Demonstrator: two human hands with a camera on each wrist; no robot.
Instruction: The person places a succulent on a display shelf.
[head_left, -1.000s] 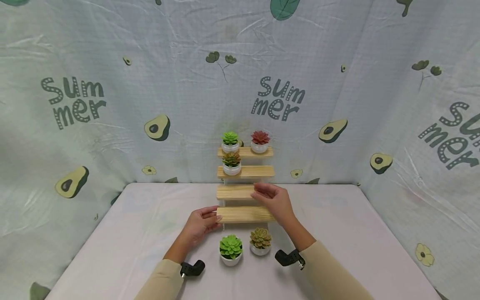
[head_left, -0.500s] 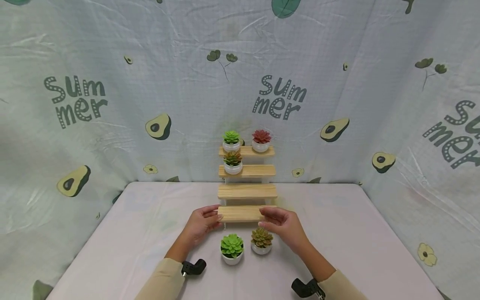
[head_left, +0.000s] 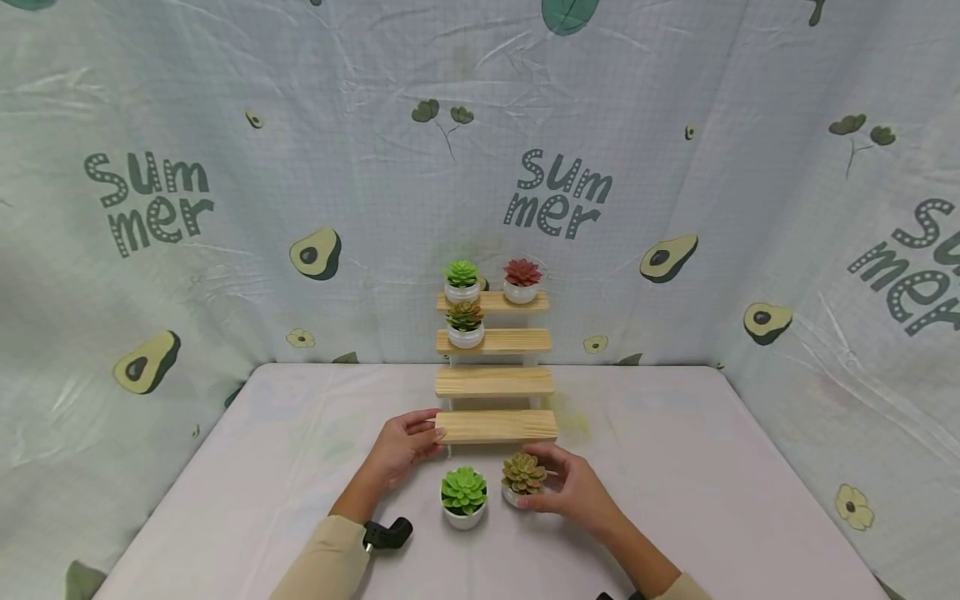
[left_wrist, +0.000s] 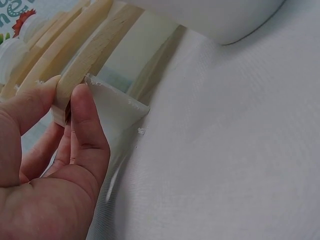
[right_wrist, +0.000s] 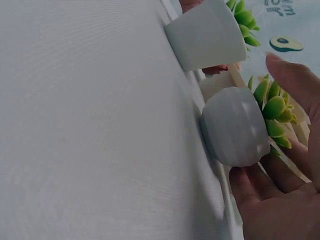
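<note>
We see the left hand (head_left: 401, 450) pinching the left end of the lowest, nearest pale wooden plank (head_left: 497, 427) of a four-step stand, thumb above and fingers beneath. Our right hand (head_left: 576, 490) is at the olive-and-tan succulent in a round white ribbed pot (head_left: 524, 473), which is upright on the white tabletop (head_left: 675, 467), just on the near side of the stand. Its fingers touch the pot's right side, but the right wrist view shows the thumb apart, so we cannot tell whether the grasp is closed. To the left, near it, we have a bright green succulent in a tapering white pot (head_left: 463, 496). On the far, top step we see a small green succulent (head_left: 462, 279) at left and a dark red succulent (head_left: 522, 282) at right
</note>
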